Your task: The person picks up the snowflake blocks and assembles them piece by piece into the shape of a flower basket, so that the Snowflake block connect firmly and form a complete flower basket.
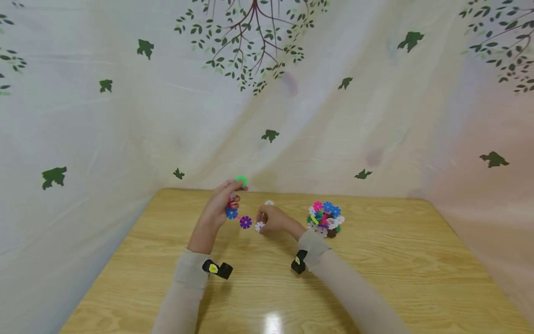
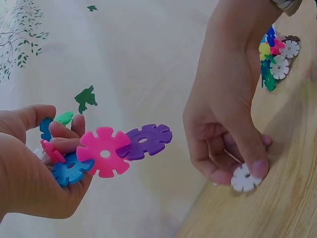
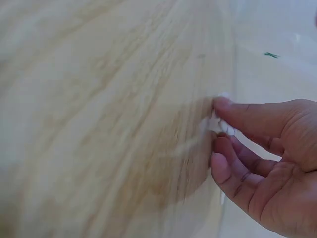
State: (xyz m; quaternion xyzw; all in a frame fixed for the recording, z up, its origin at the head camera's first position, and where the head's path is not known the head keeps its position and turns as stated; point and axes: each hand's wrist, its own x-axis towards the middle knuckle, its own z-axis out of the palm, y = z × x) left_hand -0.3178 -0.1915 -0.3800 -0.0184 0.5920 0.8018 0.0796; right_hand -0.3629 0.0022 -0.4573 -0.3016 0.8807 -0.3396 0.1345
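My left hand (image 1: 213, 208) grips a chain of linked plastic snowflake discs above the table. Its free end is a purple disc (image 2: 148, 140), joined to a pink disc (image 2: 105, 153), which meets a blue disc (image 2: 72, 169). A green disc (image 1: 241, 180) shows at the chain's far end by the fingertips; the palm and fingers hide part of the middle. To the right, my right hand (image 1: 278, 219) pinches a white disc (image 2: 241, 180) at the tabletop, apart from the chain. Fingers mostly cover this white disc (image 3: 226, 127) in the right wrist view.
A heap of mixed-colour discs (image 1: 327, 208) lies right of my right hand. Another white disc (image 1: 269, 202) rests just behind that hand. The wooden table (image 1: 400, 269) ends at a hanging printed cloth (image 1: 308, 153) at the back.
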